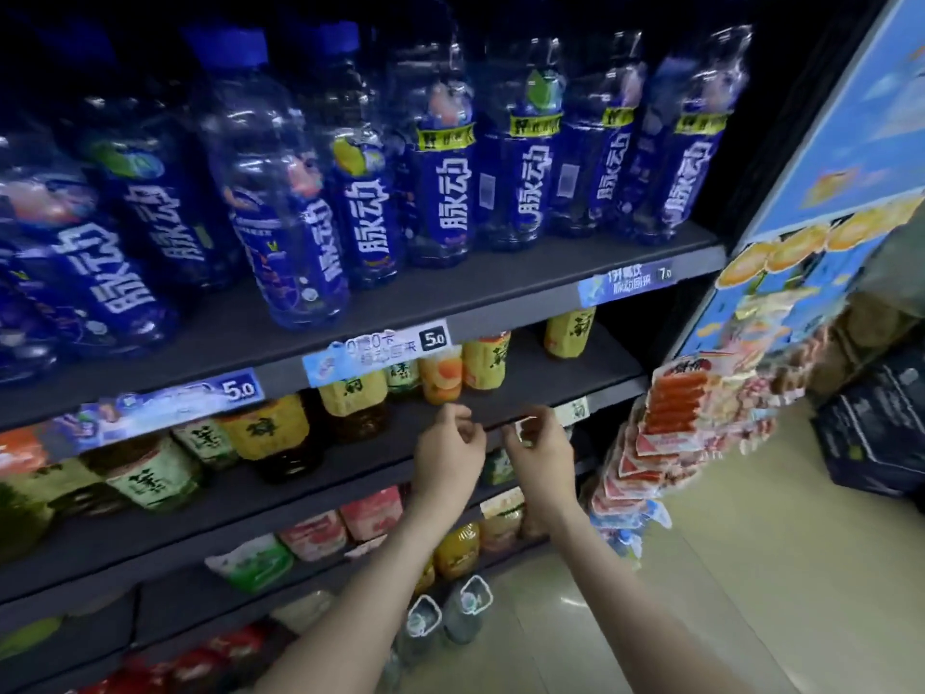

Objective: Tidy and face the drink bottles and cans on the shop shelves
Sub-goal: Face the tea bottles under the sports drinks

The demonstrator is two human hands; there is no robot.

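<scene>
Blue-labelled drink bottles [443,192] stand in rows on the upper shelf [380,313]; one near the front [280,202] is turned with its label sideways. On the shelf below, yellow- and green-labelled tea bottles [350,400] and an orange juice bottle [440,375] stand toward the back. My left hand [448,450] and my right hand [540,443] hover side by side in front of the second shelf's edge, fingers loosely curled and empty. Neither hand touches a bottle.
Lower shelves hold pink, green and yellow drinks [370,513]. Two large water jugs [450,613] stand on the floor. A rack of hanging snack packets [665,423] is at the right, beside a blue poster panel [826,167] and dark boxes [871,443].
</scene>
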